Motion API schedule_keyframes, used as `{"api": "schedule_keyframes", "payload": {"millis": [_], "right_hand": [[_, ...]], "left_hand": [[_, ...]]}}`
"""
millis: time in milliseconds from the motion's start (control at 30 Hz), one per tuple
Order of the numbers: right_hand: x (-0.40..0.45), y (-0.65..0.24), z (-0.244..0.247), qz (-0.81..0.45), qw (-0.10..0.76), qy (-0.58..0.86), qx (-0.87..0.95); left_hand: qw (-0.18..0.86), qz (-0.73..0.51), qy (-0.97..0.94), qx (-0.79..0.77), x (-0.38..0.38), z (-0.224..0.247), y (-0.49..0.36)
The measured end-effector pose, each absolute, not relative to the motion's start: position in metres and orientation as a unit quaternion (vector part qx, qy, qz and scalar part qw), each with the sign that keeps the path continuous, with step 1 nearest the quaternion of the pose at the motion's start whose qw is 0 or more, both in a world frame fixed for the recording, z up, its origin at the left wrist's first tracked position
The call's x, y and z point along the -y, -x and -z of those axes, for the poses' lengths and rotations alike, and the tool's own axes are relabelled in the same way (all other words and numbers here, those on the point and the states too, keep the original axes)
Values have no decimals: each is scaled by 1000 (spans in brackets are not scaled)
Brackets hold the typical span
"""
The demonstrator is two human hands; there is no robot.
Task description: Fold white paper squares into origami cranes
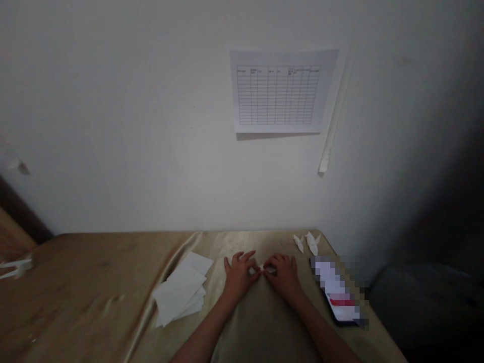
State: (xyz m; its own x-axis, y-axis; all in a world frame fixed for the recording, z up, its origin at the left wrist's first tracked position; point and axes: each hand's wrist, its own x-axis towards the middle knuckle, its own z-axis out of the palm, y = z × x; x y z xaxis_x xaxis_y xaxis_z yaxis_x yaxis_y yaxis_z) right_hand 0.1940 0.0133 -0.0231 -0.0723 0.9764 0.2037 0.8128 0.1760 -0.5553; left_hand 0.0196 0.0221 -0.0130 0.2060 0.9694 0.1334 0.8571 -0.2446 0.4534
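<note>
My left hand (239, 275) and my right hand (284, 276) meet over the cloth, each with thumb and index finger pinched together. Between their fingertips is a small white piece of paper (262, 268), mostly hidden by the fingers. The other fingers of the left hand are spread outward. To the left of my hands lies a fanned stack of white paper sheets (185, 285). Beyond my right hand, near the table's back right corner, rest small folded white paper pieces (312, 244).
A shiny gold-brown cloth (94, 292) with a long crease covers the table. At the right edge lies a phone (338, 292), partly pixelated. A printed table sheet (280, 93) hangs on the white wall (132, 126). White plastic-looking strips (15, 267) lie far left.
</note>
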Motion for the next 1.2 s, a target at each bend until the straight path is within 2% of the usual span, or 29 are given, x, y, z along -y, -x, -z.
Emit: {"api": "schedule_keyframes", "payload": {"millis": [600,1200], "right_hand": [[-20,-201,20,-195,181,628,732],[-16,-207,19,-207,213,599,743]], "left_hand": [[163,-181,-773,-585,-27,20,-12],[149,-175,-773,-591,-20,15,-13]]}}
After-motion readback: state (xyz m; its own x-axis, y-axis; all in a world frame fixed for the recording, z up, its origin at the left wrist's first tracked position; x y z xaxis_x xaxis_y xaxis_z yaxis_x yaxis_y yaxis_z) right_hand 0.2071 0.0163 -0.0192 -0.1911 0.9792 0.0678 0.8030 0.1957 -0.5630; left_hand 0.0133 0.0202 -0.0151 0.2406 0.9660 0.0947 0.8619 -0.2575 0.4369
